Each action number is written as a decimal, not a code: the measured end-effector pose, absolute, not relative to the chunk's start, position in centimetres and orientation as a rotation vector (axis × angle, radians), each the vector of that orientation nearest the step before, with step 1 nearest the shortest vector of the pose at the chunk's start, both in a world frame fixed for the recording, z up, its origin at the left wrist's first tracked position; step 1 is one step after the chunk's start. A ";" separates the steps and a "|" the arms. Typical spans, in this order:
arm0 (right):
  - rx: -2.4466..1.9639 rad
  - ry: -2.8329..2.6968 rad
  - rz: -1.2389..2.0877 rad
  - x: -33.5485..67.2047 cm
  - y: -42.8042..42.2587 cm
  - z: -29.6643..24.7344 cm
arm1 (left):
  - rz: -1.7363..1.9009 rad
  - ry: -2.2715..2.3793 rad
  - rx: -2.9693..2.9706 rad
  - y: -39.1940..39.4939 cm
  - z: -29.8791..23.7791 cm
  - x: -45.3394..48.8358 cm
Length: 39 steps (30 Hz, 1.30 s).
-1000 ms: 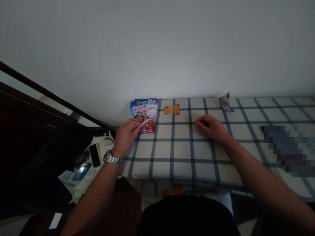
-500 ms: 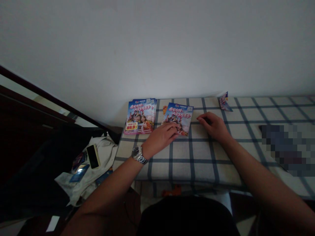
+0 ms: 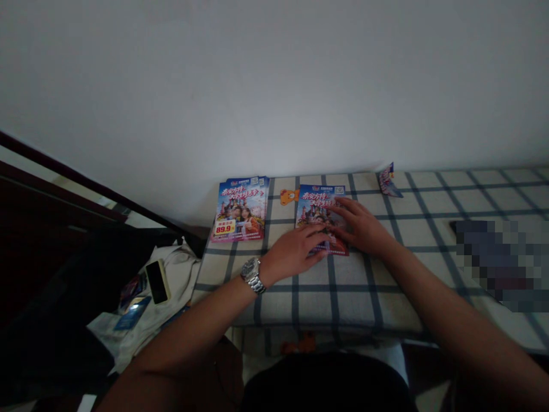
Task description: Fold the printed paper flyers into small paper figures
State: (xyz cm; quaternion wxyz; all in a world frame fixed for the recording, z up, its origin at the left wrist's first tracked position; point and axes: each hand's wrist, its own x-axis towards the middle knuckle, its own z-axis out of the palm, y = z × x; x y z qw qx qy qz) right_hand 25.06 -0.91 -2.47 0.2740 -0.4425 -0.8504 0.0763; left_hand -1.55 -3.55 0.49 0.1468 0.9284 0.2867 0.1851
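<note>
A colourful printed flyer [image 3: 309,213] lies flat on the checked cloth [image 3: 274,300] before me. My left hand [image 3: 294,256], with a metal watch [image 3: 253,276] on the wrist, rests on its lower part, fingers stretched out. My right hand [image 3: 364,229] lies over its right side with the fingers spread, so the flyer is partly hidden. To the left is a stack of similar flyers [image 3: 241,207], marked 89.9 on the top one. Further right, against the wall, stands a folded piece of the same print [image 3: 388,181].
An orange bear figure [image 3: 289,197] shows on the cloth between stack and flyer. At lower left, a phone [image 3: 158,281] lies on white fabric [image 3: 178,269] beside blue packets [image 3: 132,313]. A dark pixelated item [image 3: 489,252] lies at right. The wall [image 3: 274,86] bounds the back.
The flyer has moved right, away from the stack, and lies straighter, uncovering the bear figure. My left hand has shifted right with it. My right hand has come left onto the flyer and opened its fingers.
</note>
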 end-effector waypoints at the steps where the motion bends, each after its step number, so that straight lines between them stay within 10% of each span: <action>1: -1.188 -2.307 0.212 25.1 -0.9 -2.5 | 0.550 0.824 2.650 -3.2 0.5 -1.5; 39: -1.082 -2.497 0.318 26.6 -1.7 -1.8 | 0.654 0.857 2.732 1.7 -0.6 -3.2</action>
